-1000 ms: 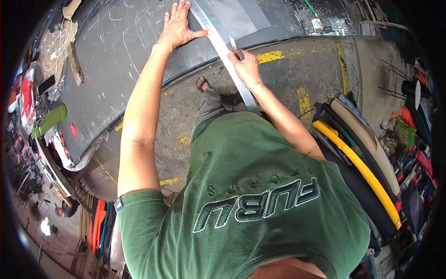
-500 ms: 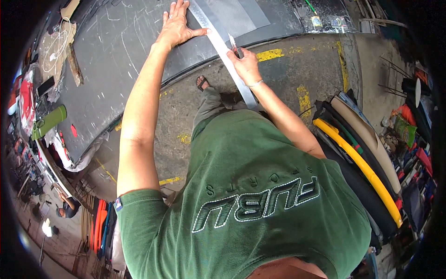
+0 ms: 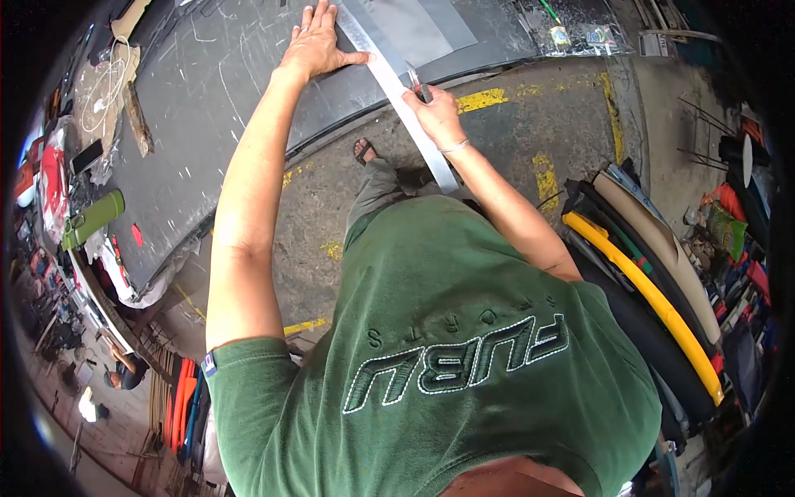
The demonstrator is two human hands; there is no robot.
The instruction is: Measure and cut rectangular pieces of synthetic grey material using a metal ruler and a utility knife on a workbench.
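- Right hand (image 3: 435, 114), at upper centre of the frame, is closed around a small knife (image 3: 420, 86), its pale tip pointing up.
- Left hand (image 3: 313, 50) grips nothing; it lies spread on the table (image 3: 199, 108), its thumb reaching onto a long metal ruler (image 3: 396, 95).
- The ruler slants from the top edge, across the table's near edge, down toward the green shirt (image 3: 497, 331); the knife is just right of it.
- Smooth grey sheets (image 3: 414, 33) lie right of the ruler, near the top.
- The step in hand looks like setting a blade against a straight edge; the next move seems to call for firm left-hand pressure and a blade close along the ruler.
- The tabletop is dark and scratched; a phone (image 3: 86, 156), a wood strip (image 3: 137, 120) and a green case (image 3: 93, 219) are at left.
- Yellow lines (image 3: 480, 99) mark the grey floor (image 3: 497, 132); a yellow roll (image 3: 646, 298) lies among others at right.
- Another person (image 3: 124, 370) is at lower left.
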